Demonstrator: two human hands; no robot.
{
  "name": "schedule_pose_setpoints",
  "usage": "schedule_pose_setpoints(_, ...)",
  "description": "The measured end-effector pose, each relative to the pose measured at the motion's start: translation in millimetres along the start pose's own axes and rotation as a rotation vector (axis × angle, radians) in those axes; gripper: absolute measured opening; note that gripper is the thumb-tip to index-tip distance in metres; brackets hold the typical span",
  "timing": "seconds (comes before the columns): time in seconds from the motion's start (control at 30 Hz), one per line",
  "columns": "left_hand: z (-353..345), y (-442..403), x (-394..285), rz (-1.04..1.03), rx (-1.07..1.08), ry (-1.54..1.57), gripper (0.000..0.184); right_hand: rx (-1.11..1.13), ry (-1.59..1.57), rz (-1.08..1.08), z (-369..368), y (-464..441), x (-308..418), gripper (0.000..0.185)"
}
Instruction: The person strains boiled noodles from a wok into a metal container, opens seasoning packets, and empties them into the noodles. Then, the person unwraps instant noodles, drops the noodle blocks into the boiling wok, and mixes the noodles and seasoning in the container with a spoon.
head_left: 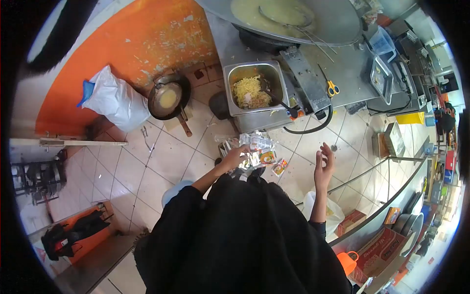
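My left hand [234, 159] is low in front of me, its fingers closed on a shiny foil packet [253, 160] in a pile of crinkled wrappers. A packet with a printed picture of food [267, 157] lies in the pile, and a small sachet [279, 167] is beside it. My right hand [324, 165] is raised off to the right, holding nothing, with its fingers apart and slightly bent. Beyond the wrappers is a rectangular steel pan [230, 88] with yellow crumbled noodles [248, 89] and a dark-handled spoon [275, 99] in it.
A large wok [338, 34] with pale liquid and a skimmer stands at the top. Yellow-handled scissors [333, 89] lie on the steel counter [350, 95]. To the left are a frying pan [155, 109] and a white sack [113, 100]. A cardboard box [379, 252] is lower right.
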State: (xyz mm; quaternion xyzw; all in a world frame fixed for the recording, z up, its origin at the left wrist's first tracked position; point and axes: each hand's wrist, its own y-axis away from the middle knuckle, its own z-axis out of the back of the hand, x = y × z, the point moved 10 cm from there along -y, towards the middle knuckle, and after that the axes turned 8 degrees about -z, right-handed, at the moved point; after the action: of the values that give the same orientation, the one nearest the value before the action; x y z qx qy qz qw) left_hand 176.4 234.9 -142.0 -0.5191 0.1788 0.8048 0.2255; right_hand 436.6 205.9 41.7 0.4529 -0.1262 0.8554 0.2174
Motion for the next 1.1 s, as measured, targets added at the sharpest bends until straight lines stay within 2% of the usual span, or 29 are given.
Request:
schedule_pose_setpoints(0.13, -30.5, -5.6, 60.5, -0.039, -0.095, -0.007, 0.028, 0.096, 0.03, -0.167, -24.4, -6.9, -44.5, 0.029)
schedule_pose_setpoints(0.17, -32.9, -4.0, 71.6, -0.027, -0.146, -0.209, 0.031, 0.133, 0.005, -0.151, -33.2, -11.4, -50.6, 0.03)
schedule_pose_setpoints(0.2, -31.8, -4.2, 71.2, -0.198, -0.293, -0.404, 0.035, 0.14, 0.015, -0.162, -40.0, -18.7, -56.6, 0.03)
schedule_pose_setpoints(0.27, -37.8, -6.9, 105.4, 0.103, -0.256, -0.312, 0.034, 0.197, -0.108, -0.173, -61.5, -38.0, -62.8, 0.029)
schedule_pose_setpoints(0.33, -41.9, -10.5, 104.2, 0.092, -0.211, -0.282, 0.033, 0.196, -0.201, -0.266, -83.8, -61.9, -82.3, 0.032)
schedule_pose_setpoints(0.4, -41.2, -10.4, 96.4, 0.072, -0.168, -0.263, 0.032, 0.155, -0.242, -0.449, -106.6, -76.1, -91.1, 0.037)
schedule_pose_setpoints(0.47, -56.5, -6.5, 93.1, 0.029, -0.013, -0.128, 0.032, 0.115, -0.483, -0.624, -138.3, -82.0, -110.0, 0.046)
schedule_pose_setpoints(0.53, -56.2, 0.1, 91.2, 0.085, 0.014, -0.159, 0.032, 0.053, -0.8, -0.795, -160.8, -78.8, -123.2, 0.041)
schedule_pose_setpoints(0.6, -47.9, 7.3, 81.8, 0.303, 0.012, 0.11, 0.031, 0.01, -0.924, -0.812, -160.5, -75.0, -116.5, 0.033)
schedule_pose_setpoints(0.63, -41.5, 5.0, 65.7, 0.182, -0.006, 0.057, 0.029, 0.015, -0.932, -0.809, -155.8, -73.5, -120.6, 0.033)
schedule_pose_setpoints(0.67, -35.8, 1.9, 51.2, 0.18, -0.011, 0.049, 0.029, 0.136, -1.08, -0.793, -159.8, -71.8, -120.1, 0.027)
schedule_pose_setpoints(0.7, -38.7, -0.6, 38.0, 0.211, 0.009, 0.213, 0.03, 0.262, -1.225, -0.77, -163.3, -67.6, -117.1, 0.021)
schedule_pose_setpoints(0.73, -42.9, -4.6, 24.2, 0.239, 0.029, 0.377, 0.03, 0.27, -1.23, -0.763, -154.6, -60.5, -116.2, 0.021)
schedule_pose_setpoints(0.77, -48.0, -13.7, 8.7, 0.189, 0.076, 0.487, 0.034, 0.403, -1.303, -0.732, -149.0, -51.3, -99.9, 0.018)
schedule_pose_setpoints(0.8, -50.7, -23.0, -2.1, 0.184, 0.07, 0.479, 0.034, 0.536, -1.372, -0.696, -141.5, -40.9, -82.5, 0.016)
schedule_pose_setpoints(0.87, -62.4, -43.3, -43.3, 0.275, 0.053, 0.86, 0.038, 0.554, -1.315, -0.699, -122.2, -17.1, -64.3, 0.017)
schedule_pose_setpoints(0.93, -57.8, -62.4, -79.0, 0.252, 0.016, 0.794, 0.039, 0.611, -1.176, -0.707, -112.3, 2.4, -73.4, 0.018)
schedule_pose_setpoints(1.0, -35.9, -78.7, -100.7, 0.113, -0.214, 0.652, 0.033, 0.62, -1.174, -0.657, -103.2, 12.7, -65.0, 0.02)
schedule_pose_setpoints(1.03, -26.2, -80.3, -108.0, 0.108, -0.282, 0.447, 0.028, 0.654, -1.119, -0.61, -100.9, 16.0, -67.0, 0.021)
schedule_pose_setpoints(1.07, -24.1, -80.4, -115.9, 0.098, -0.284, 0.438, 0.028, 0.657, -1.127, -0.598, -95.7, 15.5, -69.7, 0.021)
schedule_pose_setpoints(1.1, -21.5, -79.9, -127.9, 0.061, -0.252, 0.308, 0.027, 0.793, -0.988, -0.503, -95.1, 17.6, -65.1, 0.022)
